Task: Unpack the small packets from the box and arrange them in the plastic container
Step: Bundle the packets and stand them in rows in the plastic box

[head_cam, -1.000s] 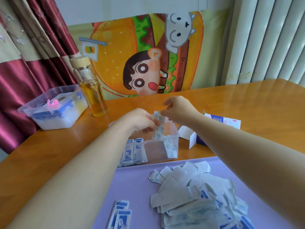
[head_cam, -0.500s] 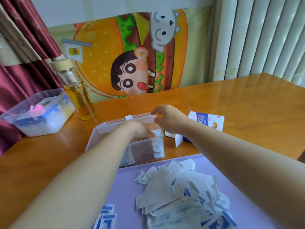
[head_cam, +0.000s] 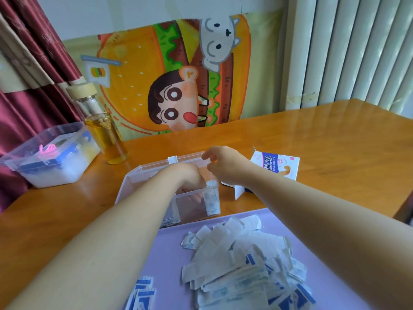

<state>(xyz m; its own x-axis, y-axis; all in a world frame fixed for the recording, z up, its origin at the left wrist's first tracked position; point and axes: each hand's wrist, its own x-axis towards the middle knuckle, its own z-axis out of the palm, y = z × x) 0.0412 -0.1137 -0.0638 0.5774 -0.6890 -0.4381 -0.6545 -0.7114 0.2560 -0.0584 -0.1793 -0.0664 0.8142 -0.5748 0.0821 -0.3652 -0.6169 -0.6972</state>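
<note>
Loose heap of white-and-blue paper packets on lilac mat, near side of clear plastic container: light, floppy, slippery, so pinch them by the edges. Left hand is inside the container, grip hidden, cannot tell. Right hand is over its far-right rim, loosely curled, empty. Opened white cardboard box is right of the container; glass bottle is far-left, not obstructing.

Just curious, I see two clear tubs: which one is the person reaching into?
The open-lidded middle tub by the purple mat, left hand inside; the far-left tub sits untouched.
</note>
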